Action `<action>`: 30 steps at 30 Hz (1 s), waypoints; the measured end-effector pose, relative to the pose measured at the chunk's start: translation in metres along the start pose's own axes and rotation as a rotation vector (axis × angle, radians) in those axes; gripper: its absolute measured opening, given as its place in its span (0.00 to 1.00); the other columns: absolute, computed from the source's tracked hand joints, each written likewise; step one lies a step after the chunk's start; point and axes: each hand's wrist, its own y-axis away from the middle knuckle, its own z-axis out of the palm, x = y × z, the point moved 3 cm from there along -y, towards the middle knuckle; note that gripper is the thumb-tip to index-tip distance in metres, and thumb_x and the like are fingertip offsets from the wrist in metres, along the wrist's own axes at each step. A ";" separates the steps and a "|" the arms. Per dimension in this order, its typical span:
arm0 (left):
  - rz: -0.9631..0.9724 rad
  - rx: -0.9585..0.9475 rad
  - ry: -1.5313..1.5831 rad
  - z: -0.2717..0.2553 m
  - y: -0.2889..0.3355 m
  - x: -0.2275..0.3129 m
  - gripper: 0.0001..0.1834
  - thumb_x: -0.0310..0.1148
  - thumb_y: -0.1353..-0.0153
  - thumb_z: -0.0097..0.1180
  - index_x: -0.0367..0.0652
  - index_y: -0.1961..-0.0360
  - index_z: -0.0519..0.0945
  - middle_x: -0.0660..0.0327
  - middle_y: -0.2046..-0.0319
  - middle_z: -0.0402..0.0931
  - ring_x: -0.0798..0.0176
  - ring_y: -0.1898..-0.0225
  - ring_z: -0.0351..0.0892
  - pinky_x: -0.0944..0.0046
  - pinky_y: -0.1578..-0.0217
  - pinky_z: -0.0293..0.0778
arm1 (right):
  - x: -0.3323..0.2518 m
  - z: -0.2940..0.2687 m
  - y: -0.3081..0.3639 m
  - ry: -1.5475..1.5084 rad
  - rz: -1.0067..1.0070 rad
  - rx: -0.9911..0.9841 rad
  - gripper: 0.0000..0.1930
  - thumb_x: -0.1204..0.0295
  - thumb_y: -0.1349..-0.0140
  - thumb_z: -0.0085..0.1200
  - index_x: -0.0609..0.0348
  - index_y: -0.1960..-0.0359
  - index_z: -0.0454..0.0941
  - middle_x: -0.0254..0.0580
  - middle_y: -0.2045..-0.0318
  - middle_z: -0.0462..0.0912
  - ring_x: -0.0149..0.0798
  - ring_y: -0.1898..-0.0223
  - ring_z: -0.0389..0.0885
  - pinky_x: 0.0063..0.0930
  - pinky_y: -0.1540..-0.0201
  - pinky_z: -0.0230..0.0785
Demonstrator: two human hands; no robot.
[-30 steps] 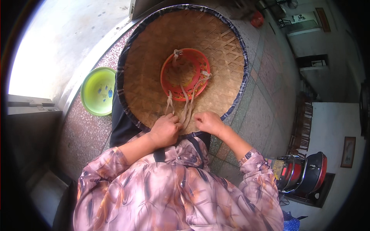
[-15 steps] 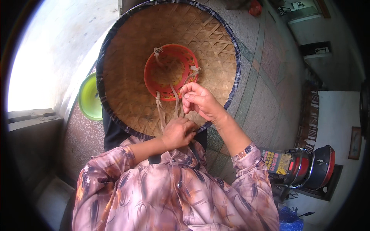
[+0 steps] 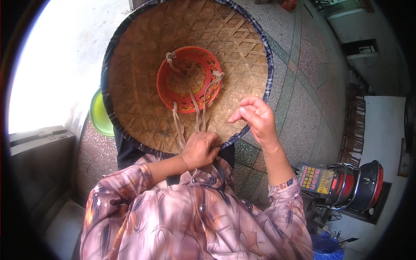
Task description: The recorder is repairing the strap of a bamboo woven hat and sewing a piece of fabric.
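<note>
Across my lap lies a wide, round, shallow woven bamboo piece (image 3: pixel 134 73), its rim bound with dark blue plaid cloth. A small red plastic basket (image 3: pixel 164 89) with openwork sides sits inside it. Beige cloth strips (image 3: pixel 178 123) are knotted to the red basket's rim and run down toward me. My left hand (image 3: pixel 199 147) is closed over their lower ends at the near rim. Raised over the right edge, apart from the bamboo, my right hand (image 3: pixel 258 119) pinches thumb and forefinger together; anything between them is too small to see.
A bright green basin (image 3: pixel 100 115) stands on the floor at left, partly behind the bamboo piece. To the right is a red and black motor vehicle (image 3: pixel 346 186) with a yellow plate. A blue dotted bag (image 3: pixel 327 247) shows at lower right.
My right hand has moved right and away from the strips, out over the rim. The bamboo piece and red basket have shifted slightly left in view. My left hand stays in place.
</note>
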 end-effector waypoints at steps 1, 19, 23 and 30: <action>0.000 -0.002 0.003 0.000 0.000 0.001 0.10 0.31 0.53 0.61 0.48 0.67 0.77 0.61 0.72 0.74 0.54 0.64 0.74 0.56 0.63 0.67 | -0.002 -0.011 0.008 0.093 -0.019 0.092 0.07 0.77 0.37 0.49 0.64 0.58 0.69 0.47 0.73 0.80 0.41 0.68 0.81 0.34 0.61 0.74; 0.133 -0.008 -0.060 0.005 0.000 -0.001 0.05 0.32 0.53 0.61 0.48 0.73 0.79 0.62 0.71 0.72 0.56 0.64 0.72 0.57 0.65 0.64 | 0.034 -0.003 0.068 0.786 0.100 0.025 0.04 0.74 0.41 0.52 0.60 0.68 0.75 0.45 0.81 0.76 0.39 0.78 0.80 0.34 0.76 0.70; 0.074 0.006 -0.098 0.003 0.001 0.002 0.05 0.32 0.54 0.62 0.48 0.74 0.80 0.63 0.71 0.72 0.56 0.64 0.72 0.57 0.65 0.63 | 0.035 0.008 0.062 1.085 -0.029 -0.182 0.04 0.73 0.42 0.50 0.59 0.70 0.76 0.51 0.76 0.78 0.55 0.70 0.79 0.41 0.69 0.71; 0.033 0.025 -0.075 0.003 0.002 -0.003 0.04 0.31 0.54 0.62 0.48 0.75 0.79 0.62 0.71 0.72 0.55 0.63 0.72 0.57 0.64 0.65 | 0.045 0.014 0.071 1.182 -0.039 -0.082 0.04 0.75 0.44 0.53 0.60 0.69 0.77 0.48 0.70 0.76 0.53 0.68 0.77 0.38 0.66 0.71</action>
